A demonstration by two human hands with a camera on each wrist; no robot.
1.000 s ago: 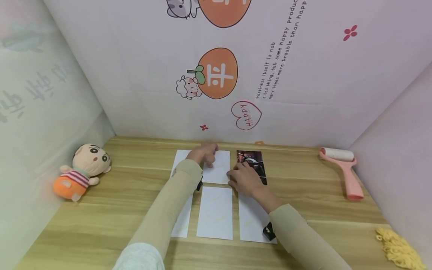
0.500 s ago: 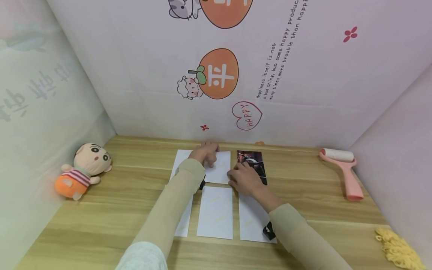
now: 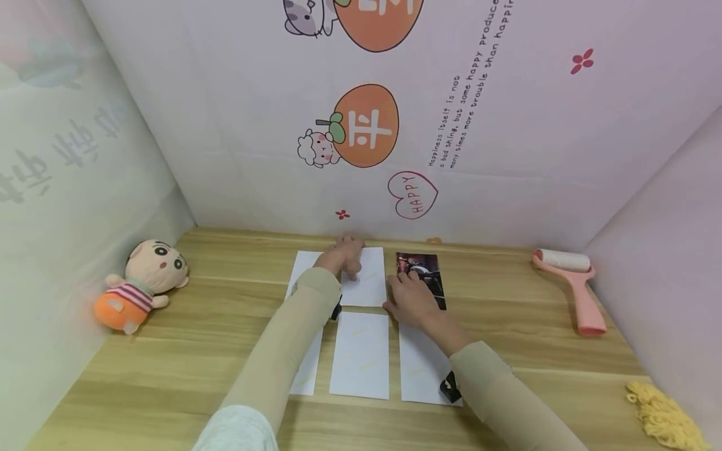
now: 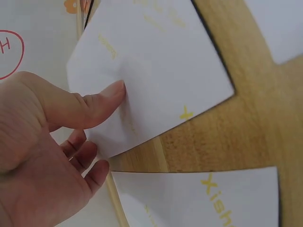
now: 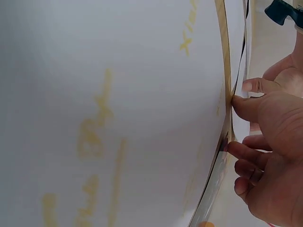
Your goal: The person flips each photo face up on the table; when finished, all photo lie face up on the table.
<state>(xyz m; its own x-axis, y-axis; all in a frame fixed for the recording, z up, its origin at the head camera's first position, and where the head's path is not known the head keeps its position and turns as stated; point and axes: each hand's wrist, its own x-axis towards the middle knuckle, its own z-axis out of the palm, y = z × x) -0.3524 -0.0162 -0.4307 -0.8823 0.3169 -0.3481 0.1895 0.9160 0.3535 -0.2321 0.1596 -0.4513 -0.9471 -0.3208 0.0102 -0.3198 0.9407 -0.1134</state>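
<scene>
A white sheet of photo paper (image 3: 369, 289), its back printed with faint yellow lettering, lies in the middle of the far row. My left hand (image 3: 342, 258) pinches its far edge; in the left wrist view the thumb presses on top and the other fingers curl behind the paper (image 4: 161, 66). That edge is tipped up a little. My right hand (image 3: 413, 302) rests at the left edge of a dark face-up photo (image 3: 433, 280) and covers part of it. In the right wrist view the right thumb and fingertips stand apart, at the gap beside the paper.
Other white sheets lie around, including the near middle sheet (image 3: 359, 356) and the near right one (image 3: 420, 369). A plush doll (image 3: 141, 285) sits at left. At right are a pink lint roller (image 3: 575, 288) and yellow yarn (image 3: 665, 416). A printed wall (image 3: 254, 175) stands behind.
The far edge of the middle sheet has risen slightly in my left hand. My right fingertips have shifted a little to the right, off that sheet's right edge.
</scene>
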